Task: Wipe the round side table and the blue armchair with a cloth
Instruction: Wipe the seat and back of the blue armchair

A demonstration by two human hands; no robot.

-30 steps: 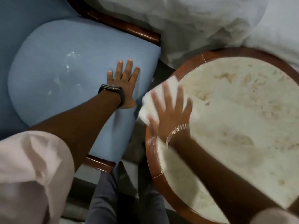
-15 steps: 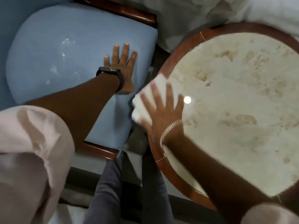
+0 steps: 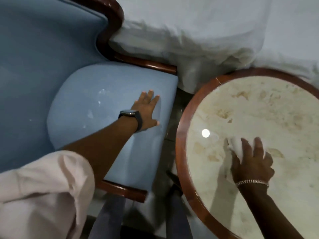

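Observation:
The round side table (image 3: 180, 152) has a cream marble top and a reddish wooden rim and fills the right side. My right hand (image 3: 252, 163) lies flat on its top, pressing a white cloth (image 3: 235, 146) that shows beyond my fingers; the rest of the cloth is hidden under the palm. The blue armchair (image 3: 77, 107) stands to the left, with a pale blue seat bearing whitish marks and a dark wooden frame. My left hand (image 3: 146, 111), with a black watch on the wrist, rests flat with fingers spread on the seat's right side.
White bedding (image 3: 207, 35) bunches up behind the chair and the table. A narrow gap of floor separates chair and table, with my grey trouser legs (image 3: 110, 219) below it. A bright light reflection (image 3: 205, 133) sits on the marble.
My right hand has slid the cloth from the table's left rim inward onto the marble top. The view has shifted, showing more of the chair back. My left hand stays on the seat.

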